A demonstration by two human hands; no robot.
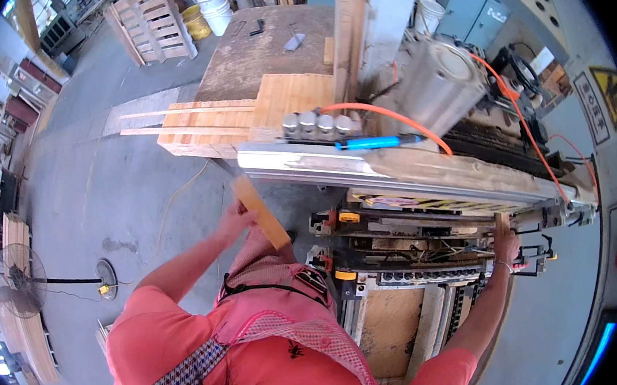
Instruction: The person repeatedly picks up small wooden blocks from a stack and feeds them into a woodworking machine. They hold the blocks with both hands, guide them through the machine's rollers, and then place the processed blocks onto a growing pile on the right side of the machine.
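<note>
My left hand (236,221) is closed on one edge of a short, flat wooden board (262,213), held tilted in front of my body and slightly blurred. Far to the right, my right hand (505,246) is closed around a light wooden piece (502,222), whose end pokes out past my fingers at the machine's right end. The machine (401,247) has long rails, yellow knobs and a row of dark round parts. Most of the wooden piece is hidden by my hand.
A metal beam (306,165) crosses behind the machine, with a blue tool (377,142) and orange hoses (390,113) above it. Beyond stand stacked wooden boards (293,95) on a brown table (260,57). A standing fan (19,280) is at the left, its cord along the floor.
</note>
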